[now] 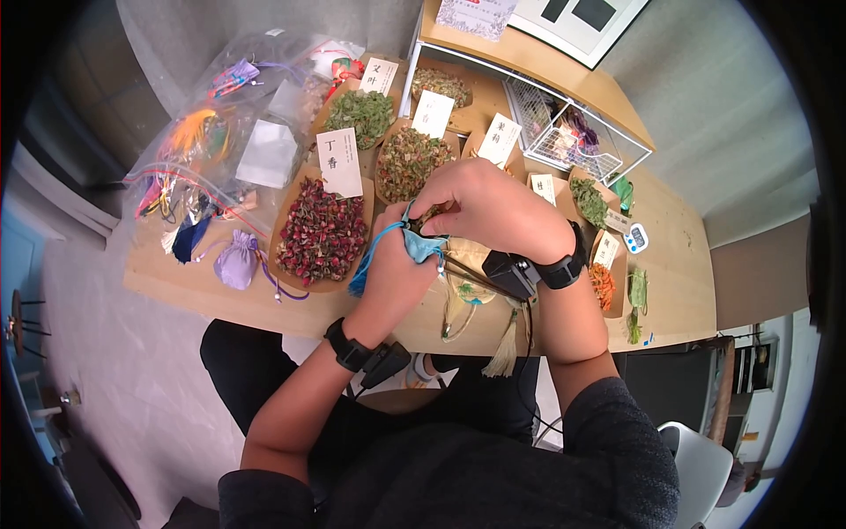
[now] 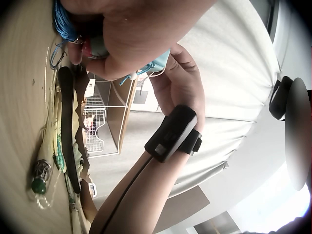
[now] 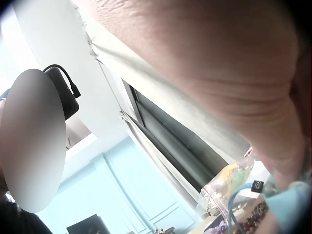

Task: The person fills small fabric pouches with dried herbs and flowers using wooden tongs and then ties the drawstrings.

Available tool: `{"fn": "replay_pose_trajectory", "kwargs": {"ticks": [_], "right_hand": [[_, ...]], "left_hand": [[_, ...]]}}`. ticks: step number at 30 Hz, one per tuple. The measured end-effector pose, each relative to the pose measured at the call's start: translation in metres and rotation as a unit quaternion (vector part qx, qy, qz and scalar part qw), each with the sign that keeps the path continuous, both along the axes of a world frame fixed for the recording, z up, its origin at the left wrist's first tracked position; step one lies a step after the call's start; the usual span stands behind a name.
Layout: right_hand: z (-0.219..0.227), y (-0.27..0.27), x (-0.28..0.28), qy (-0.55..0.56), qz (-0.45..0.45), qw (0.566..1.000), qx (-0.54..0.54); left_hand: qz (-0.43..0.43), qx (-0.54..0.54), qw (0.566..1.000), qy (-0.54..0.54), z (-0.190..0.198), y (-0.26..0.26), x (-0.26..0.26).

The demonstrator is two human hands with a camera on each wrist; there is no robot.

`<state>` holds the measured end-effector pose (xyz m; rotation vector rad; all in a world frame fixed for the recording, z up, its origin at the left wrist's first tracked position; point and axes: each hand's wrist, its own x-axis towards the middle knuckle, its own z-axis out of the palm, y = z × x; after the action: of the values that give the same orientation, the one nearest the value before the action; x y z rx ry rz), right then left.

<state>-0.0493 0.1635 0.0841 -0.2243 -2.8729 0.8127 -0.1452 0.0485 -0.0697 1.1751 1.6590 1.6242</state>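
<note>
A small light-blue drawstring pouch (image 1: pixel 423 246) is held up over the front of the table. My left hand (image 1: pixel 397 269) grips it from below and the left side, with its blue cord and tassel (image 2: pixel 62 22) hanging by that hand. My right hand (image 1: pixel 489 201) comes over from the right, thumb and bent fingers pinching at the pouch's upper rim. In the right wrist view the blue cloth (image 3: pixel 291 208) shows just under this hand. What lies inside the pouch is hidden by the fingers. Beneath the hands rests a pale yellow pouch (image 1: pixel 471 257) with a cream tassel (image 1: pixel 504 351).
Paper trays of dried rosebuds (image 1: pixel 322 231), mixed petals (image 1: pixel 412 163) and green leaves (image 1: pixel 359 116) stand behind, with label cards. A purple pouch (image 1: pixel 236 261) and a plastic bag of tassels (image 1: pixel 207 132) lie left. A white timer (image 1: pixel 635 238) and orange petals (image 1: pixel 603 286) are right.
</note>
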Motion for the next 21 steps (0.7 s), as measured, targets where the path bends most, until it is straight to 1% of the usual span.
{"fn": "replay_pose_trajectory", "kwargs": {"ticks": [4, 10, 11, 14, 16, 19, 21], "right_hand": [[-0.002, 0.000, 0.001, 0.004, -0.020, 1.000, -0.012], [0.009, 0.003, 0.000, 0.004, -0.080, 0.996, -0.038], [0.010, 0.004, 0.000, 0.008, -0.092, 0.995, -0.045], [0.016, 0.007, 0.002, -0.013, -0.097, 0.995, -0.017], [0.012, 0.012, 0.003, 0.004, -0.110, 0.994, -0.018], [0.013, 0.010, 0.003, 0.022, -0.119, 0.992, -0.022], [0.013, 0.012, 0.004, 0.034, -0.111, 0.993, -0.013]], "left_hand": [[0.011, 0.012, 0.999, 0.035, 0.005, -0.002, 0.000], [-0.001, 0.007, 1.000, -0.005, 0.008, -0.003, 0.000], [0.012, 0.011, 1.000, 0.011, 0.006, -0.002, 0.001], [0.043, 0.029, 0.997, 0.057, 0.001, 0.000, 0.002], [0.054, 0.040, 0.994, 0.082, 0.001, -0.002, 0.002], [0.038, 0.049, 0.998, 0.033, 0.002, -0.004, 0.001], [0.053, 0.083, 0.992, 0.080, 0.004, -0.004, 0.000]]}}
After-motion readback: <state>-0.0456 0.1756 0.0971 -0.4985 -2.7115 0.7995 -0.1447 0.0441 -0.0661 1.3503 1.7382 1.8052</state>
